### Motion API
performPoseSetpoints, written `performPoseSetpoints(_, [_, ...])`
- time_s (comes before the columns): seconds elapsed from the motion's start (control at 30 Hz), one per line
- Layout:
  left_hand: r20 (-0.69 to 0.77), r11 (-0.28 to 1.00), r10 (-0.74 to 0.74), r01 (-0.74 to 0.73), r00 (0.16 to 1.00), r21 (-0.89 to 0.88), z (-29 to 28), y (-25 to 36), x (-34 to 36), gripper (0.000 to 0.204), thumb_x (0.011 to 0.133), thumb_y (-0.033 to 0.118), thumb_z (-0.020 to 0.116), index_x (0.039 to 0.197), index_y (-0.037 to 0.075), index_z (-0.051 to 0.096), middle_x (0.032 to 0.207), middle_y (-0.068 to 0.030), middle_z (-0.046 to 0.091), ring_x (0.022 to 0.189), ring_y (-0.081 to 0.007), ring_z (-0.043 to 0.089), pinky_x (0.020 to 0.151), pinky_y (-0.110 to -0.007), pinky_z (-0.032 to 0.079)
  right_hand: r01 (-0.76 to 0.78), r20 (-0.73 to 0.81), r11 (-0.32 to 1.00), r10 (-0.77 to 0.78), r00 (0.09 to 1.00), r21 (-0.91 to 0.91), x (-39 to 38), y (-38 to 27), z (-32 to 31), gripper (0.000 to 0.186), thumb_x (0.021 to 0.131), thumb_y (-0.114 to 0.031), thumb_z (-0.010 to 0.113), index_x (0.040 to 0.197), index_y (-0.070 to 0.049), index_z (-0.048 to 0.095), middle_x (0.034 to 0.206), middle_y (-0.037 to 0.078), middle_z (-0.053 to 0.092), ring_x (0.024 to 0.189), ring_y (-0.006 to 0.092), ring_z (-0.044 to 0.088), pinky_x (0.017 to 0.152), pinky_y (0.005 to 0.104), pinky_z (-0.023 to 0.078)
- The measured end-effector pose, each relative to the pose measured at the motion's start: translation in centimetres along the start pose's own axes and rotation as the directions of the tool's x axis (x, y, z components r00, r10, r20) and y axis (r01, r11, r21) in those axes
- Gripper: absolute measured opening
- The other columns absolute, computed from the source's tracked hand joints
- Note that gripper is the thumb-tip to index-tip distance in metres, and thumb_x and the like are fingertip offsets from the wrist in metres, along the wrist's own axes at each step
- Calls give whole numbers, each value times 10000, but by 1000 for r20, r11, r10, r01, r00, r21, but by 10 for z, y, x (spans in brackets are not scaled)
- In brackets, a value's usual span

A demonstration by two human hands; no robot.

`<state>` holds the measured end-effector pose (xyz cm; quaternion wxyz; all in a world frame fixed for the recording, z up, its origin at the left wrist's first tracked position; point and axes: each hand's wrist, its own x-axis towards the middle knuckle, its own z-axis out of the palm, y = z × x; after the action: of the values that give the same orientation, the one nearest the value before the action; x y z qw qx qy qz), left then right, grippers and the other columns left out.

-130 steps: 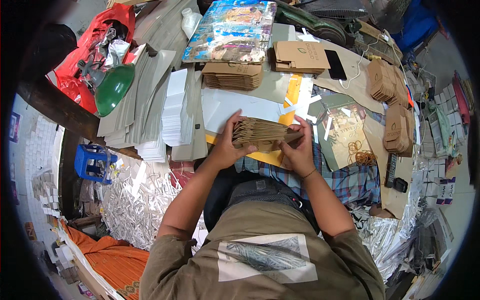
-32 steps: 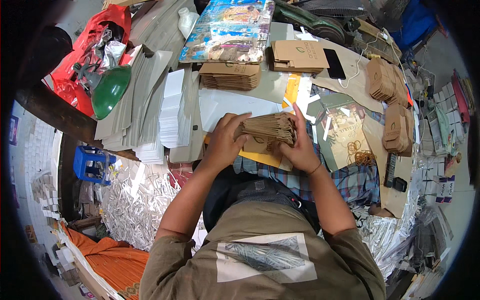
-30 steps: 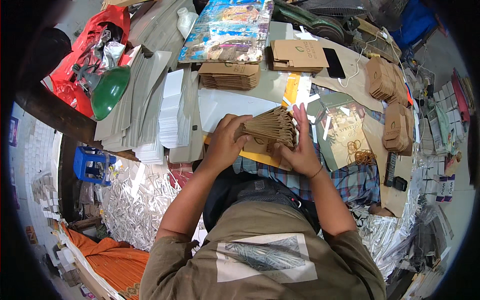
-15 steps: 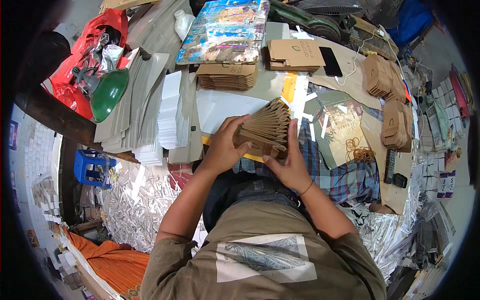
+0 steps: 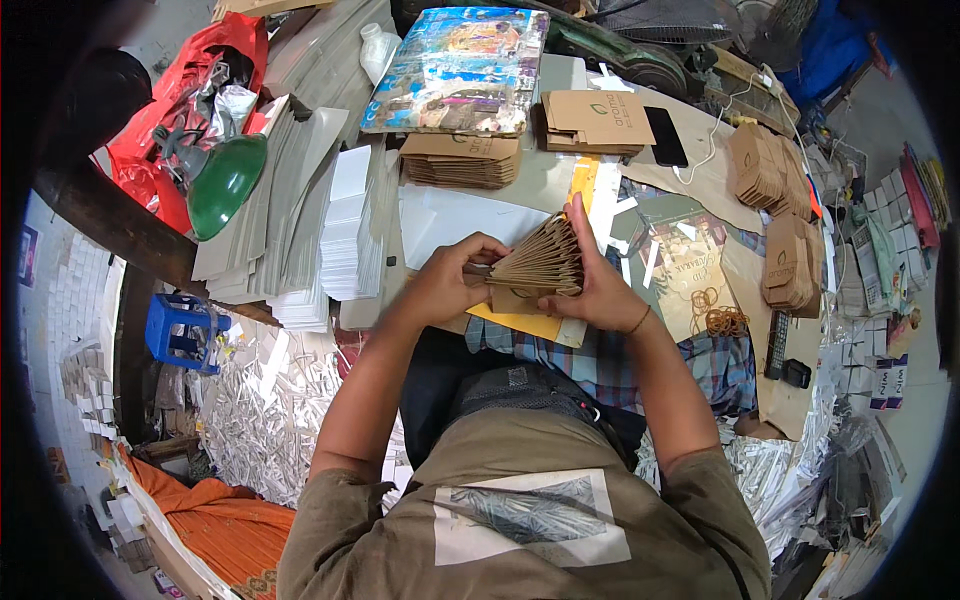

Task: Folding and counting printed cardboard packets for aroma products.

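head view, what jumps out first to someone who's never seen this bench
At the centre, the left hand and right hand hold a fanned stack of brown cardboard flats above the cluttered table. A green lamp shade sits far left beside a red plastic bag.

Cardboard stack [image 5: 535, 268] base behind fingers [image 5: 585, 290]

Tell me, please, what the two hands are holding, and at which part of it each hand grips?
A fanned stack of flat brown cardboard pieces. The left hand pinches its left end; the right hand supports its right side and underside, with fingers up along the edge.
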<state>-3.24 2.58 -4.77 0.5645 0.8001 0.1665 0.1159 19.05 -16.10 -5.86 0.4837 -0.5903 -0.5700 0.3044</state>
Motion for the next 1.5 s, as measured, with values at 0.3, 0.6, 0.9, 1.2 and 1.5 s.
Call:
performPoseSetpoints(0.3, [69,802,49,-80,996,592,-5,20,8,810,800,28,857,1571,140,635,1415,-203,716,1354,-392,639,1144,-470,539,-51,50,985,43,998,163,1,11,-4,1513,802,6,957,1789,-144,-180,1845,311,131,1704,360,225,1351,392,268])
performPoseSetpoints(0.6, [242,814,6,-145,970,562,-18,20,23,729,802,32,825,1512,119,686,1378,-172,748,1245,-398,689,1119,-479,538,61,-44,920,-85,995,-386,4,5,-7,1307,831,-200,988,1801,-90,119,1823,315,208,1703,401,257,1346,422,317])
performPoseSetpoints(0.9, [-10,825,164,-132,986,549,12,28,-3,717,857,76,823,1546,117,630,1304,-168,712,1231,-383,671,1075,-474,552,-91,-123,917,46,991,-389,4,5,-2,703,841,-289,971,1383,-55,590,1377,203,675,1226,417,684,1004,475,577])
performPoseSetpoints(1.2, [-35,760,126,-74,991,646,10,-12,19,509,901,156,853,1364,129,642,1241,-130,711,1132,-341,697,1000,-465,566,-23,-99,931,-14,995,-365,-6,8,-7,538,894,-232,936,1317,-59,651,1208,190,763,1108,378,759,940,447,604])
performPoseSetpoints(1.5, [-353,453,-640,-37,683,-891,-4,-37,129,1359,794,695,933,1795,206,156,1769,-214,218,1525,-398,352,1164,-620,436,-90,-296,973,23,955,-214,-15,18,-6,398,952,-218,905,1228,-35,686,1035,153,806,922,264,797,827,378,617])
